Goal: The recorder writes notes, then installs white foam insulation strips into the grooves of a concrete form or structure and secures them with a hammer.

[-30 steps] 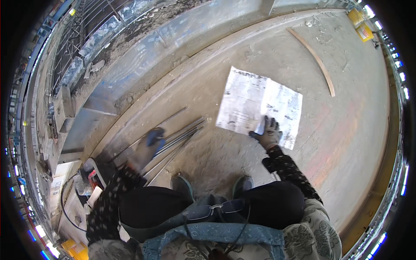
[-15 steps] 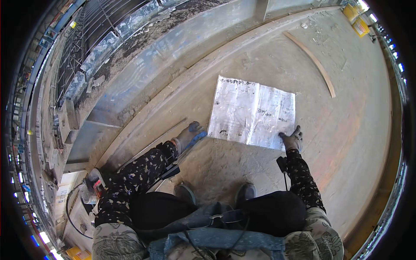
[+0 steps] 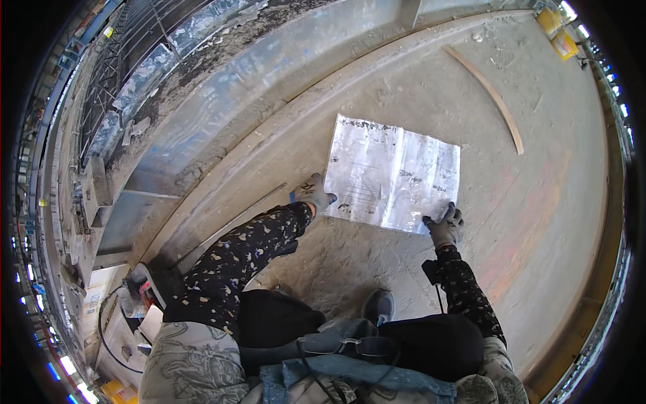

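A creased pale sheet (image 3: 393, 168) with dark handwritten marks lies on the dusty floor. At its lower left edge is my left hand (image 3: 313, 196) in a grey and blue glove, fingers apart, thumb on the edge. My right hand (image 3: 444, 225), in a grey glove, rests open on the lower right corner, thumb and fingers spread. A thin metal rod (image 3: 268, 198) lies left of the sheet, partly behind my left forearm; any other rods there are hidden.
A curved wooden strip (image 3: 484, 87) lies beyond the sheet. A long steel beam (image 3: 235, 67) runs along the left, with metal framework (image 3: 114, 74) behind it. Cables and tools (image 3: 145, 303) sit at lower left; yellow containers (image 3: 562, 42) stand far right.
My left hand has moved right from beside the rods to the sheet's edge, and the forearm now covers most rods. The sheet and my right hand have shifted slightly since a second ago.
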A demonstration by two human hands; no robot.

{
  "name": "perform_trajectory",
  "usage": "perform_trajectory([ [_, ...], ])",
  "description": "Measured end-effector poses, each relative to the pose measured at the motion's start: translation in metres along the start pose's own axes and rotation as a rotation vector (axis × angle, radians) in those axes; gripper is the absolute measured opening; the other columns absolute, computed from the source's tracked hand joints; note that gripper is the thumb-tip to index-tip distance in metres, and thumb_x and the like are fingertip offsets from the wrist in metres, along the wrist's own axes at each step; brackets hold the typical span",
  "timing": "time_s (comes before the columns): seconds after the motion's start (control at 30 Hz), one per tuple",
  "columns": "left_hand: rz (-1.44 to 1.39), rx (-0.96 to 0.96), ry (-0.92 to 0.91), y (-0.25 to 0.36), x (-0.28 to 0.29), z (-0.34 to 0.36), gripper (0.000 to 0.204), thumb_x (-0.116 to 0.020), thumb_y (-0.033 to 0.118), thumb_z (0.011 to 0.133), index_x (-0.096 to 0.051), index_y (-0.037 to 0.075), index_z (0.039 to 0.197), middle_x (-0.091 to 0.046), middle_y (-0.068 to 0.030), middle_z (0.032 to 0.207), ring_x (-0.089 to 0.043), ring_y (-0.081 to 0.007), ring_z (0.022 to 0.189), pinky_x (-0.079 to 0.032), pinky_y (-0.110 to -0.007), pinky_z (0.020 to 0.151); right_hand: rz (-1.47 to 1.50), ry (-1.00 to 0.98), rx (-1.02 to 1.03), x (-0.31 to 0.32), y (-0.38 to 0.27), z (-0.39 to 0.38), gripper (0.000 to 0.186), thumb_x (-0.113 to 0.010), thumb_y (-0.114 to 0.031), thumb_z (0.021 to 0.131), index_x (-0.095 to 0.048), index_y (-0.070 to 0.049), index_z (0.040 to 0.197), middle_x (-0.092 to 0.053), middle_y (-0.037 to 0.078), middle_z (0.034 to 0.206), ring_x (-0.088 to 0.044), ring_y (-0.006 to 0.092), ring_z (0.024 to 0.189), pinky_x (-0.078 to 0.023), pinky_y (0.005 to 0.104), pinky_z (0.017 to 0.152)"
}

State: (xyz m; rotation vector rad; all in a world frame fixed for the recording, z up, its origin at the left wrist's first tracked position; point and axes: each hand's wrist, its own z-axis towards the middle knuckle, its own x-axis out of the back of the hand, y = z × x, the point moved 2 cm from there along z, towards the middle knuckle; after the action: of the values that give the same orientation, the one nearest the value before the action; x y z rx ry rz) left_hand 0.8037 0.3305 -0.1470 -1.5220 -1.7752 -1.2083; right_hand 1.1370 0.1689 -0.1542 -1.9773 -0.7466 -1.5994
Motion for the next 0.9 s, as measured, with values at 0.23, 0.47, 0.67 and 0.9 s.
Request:
perform_trajectory([
  [0.23,-0.375,0.130,-0.016,-0.018,-0.033,0.035,0.021,-0.066,0.022,0.072,-0.064,0.008,0.087,-0.067,-0.0161,0.085,-0.065,-0.0267,0.085,-0.050,-0.039,0.074,0.405,-0.018,-0.006,-0.019,0.002,0.011,0.091,-0.079,-0.016,0.066,-0.027,-0.016,0.142,-0.043,0.015,0.129,-0.050,0.0311,0.111,-0.046,0.0399,0.090],
  [0.47,-1.024,-0.487,0.144,0.056,0.045,-0.030,0.015,-0.066,0.003,0.075,-0.056,-0.003,0.084,-0.055,-0.0093,0.112,-0.057,-0.0174,0.088,-0.049,-0.028,0.072,1.527,-0.256,0.110,0.018,-0.052,-0.013,0.056,-0.064,0.002,0.081,-0.043,-0.007,0.132,-0.057,0.005,0.106,-0.057,0.0135,0.087,-0.048,0.0226,0.076],
  [0.67,-0.831,-0.596,-0.170,0.093,0.060,-0.076,0.018,-0.065,0.007,0.074,-0.060,0.003,0.091,-0.050,-0.0186,0.126,-0.047,-0.0234,0.118,-0.043,-0.035,0.093,1.837,-0.830,0.452,0.084,-0.150,-0.086,0.039,-0.056,-0.013,0.091,-0.043,-0.002,0.126,-0.055,0.008,0.111,-0.055,0.0169,0.102,-0.046,0.0310,0.089],
  [0.9,-1.736,-0.429,-0.537,0.061,0.064,-0.072,0.045,-0.067,0.022,0.083,-0.046,0.004,0.119,-0.052,-0.0117,0.116,-0.049,-0.0196,0.115,-0.042,-0.033,0.096,1.815,-0.703,0.394,0.079,-0.136,-0.096,0.050,-0.048,0.003,0.087,-0.036,-0.005,0.134,-0.054,0.008,0.116,-0.056,0.0160,0.100,-0.049,0.0268,0.083],
])
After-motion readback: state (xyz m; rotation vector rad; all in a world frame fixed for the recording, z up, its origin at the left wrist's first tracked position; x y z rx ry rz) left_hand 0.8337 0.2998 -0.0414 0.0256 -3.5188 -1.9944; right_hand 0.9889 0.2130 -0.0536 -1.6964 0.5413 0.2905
